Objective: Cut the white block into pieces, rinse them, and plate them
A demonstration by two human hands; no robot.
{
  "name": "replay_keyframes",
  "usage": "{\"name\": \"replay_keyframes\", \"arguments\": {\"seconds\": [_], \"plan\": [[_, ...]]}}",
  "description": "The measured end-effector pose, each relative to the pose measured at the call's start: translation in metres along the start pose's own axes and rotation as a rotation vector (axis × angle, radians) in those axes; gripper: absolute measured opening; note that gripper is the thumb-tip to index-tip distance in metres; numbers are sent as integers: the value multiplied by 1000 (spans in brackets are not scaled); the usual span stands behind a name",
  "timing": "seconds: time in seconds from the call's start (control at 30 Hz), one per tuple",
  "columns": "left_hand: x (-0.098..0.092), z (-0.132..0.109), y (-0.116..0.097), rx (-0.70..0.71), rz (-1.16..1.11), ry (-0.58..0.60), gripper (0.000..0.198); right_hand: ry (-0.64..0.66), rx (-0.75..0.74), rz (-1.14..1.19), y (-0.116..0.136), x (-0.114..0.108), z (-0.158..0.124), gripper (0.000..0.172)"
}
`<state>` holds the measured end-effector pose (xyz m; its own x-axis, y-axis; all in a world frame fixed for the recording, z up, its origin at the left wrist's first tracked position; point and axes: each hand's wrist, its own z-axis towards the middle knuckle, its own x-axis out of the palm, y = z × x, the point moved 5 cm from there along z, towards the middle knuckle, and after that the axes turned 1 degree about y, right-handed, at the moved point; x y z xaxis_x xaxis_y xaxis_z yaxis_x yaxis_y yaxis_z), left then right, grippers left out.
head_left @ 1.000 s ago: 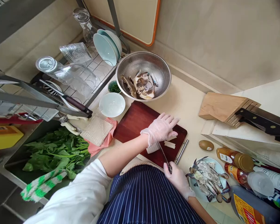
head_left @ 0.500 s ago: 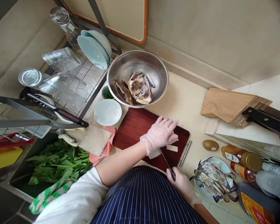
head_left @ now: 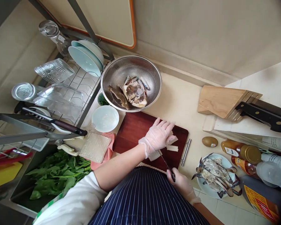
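My left hand (head_left: 157, 137), in a clear plastic glove, lies over the dark red cutting board (head_left: 131, 128) with its fingers stretched out. Beneath it, partly hidden, is a white block of food (head_left: 154, 156) that may be tofu or rice cake. A cut white strip (head_left: 172, 148) lies just right of the fingers. My right hand (head_left: 181, 182), gloved too, is closed around the dark handle of a knife (head_left: 165, 161). The blade points up and left toward the white block, its far part hidden by my left hand.
Behind the board stands a steel colander (head_left: 152, 93) holding crab shell. A plate of crab pieces (head_left: 216, 175), a kiwi (head_left: 209, 142), bottles (head_left: 250, 154) and a knife block (head_left: 222, 101) are at right. Leafy greens (head_left: 58, 175), a pale bowl (head_left: 105, 118) and a dish rack (head_left: 91, 90) are at left.
The camera view has shifted slightly, so the colander and rack appear lower and further left. Both hands keep nearly the same pose at the board.
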<state>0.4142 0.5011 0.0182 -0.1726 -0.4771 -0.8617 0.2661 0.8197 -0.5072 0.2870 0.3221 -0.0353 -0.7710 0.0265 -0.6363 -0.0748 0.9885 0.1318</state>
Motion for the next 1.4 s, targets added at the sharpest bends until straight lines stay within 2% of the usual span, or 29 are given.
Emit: {"name": "replay_keyframes", "arguments": {"seconds": [0.13, 0.37, 0.57, 0.8, 0.9, 1.03, 1.07, 1.2, 1.3, 1.4], "plan": [[0, 0, -8, 33, 41, 12, 49, 99, -25, -12, 4, 4, 1, 29], [2, 0, -2, 5, -11, 15, 47, 105, 8, 4, 7, -2, 1, 27], [3, 0, -1, 10, -15, 20, 47, 52, 12, 44, 8, -3, 4, 24], [3, 2, -2, 34, -66, 13, 43, 64, 18, 102, 9, 4, 4, 27], [-5, 3, -2, 87, -214, -22, 38, 75, 19, 150, 9, 6, 4, 28], [-26, -1, 15, -22, -495, -142, 38, 51, 10, 137, 9, -5, -1, 31], [-28, -3, 19, -59, -561, -122, 39, 43, 9, 122, 9, -8, -4, 32], [-25, -17, 27, -188, -864, 87, 41, -1, 24, 57, 10, -19, -17, 34], [-22, -27, 29, -296, -1030, 97, 38, -17, 5, 33, 14, -25, -23, 34], [-20, -33, 30, -343, -1106, 93, 37, 2, 3, 29, 17, -26, -24, 34]]}}
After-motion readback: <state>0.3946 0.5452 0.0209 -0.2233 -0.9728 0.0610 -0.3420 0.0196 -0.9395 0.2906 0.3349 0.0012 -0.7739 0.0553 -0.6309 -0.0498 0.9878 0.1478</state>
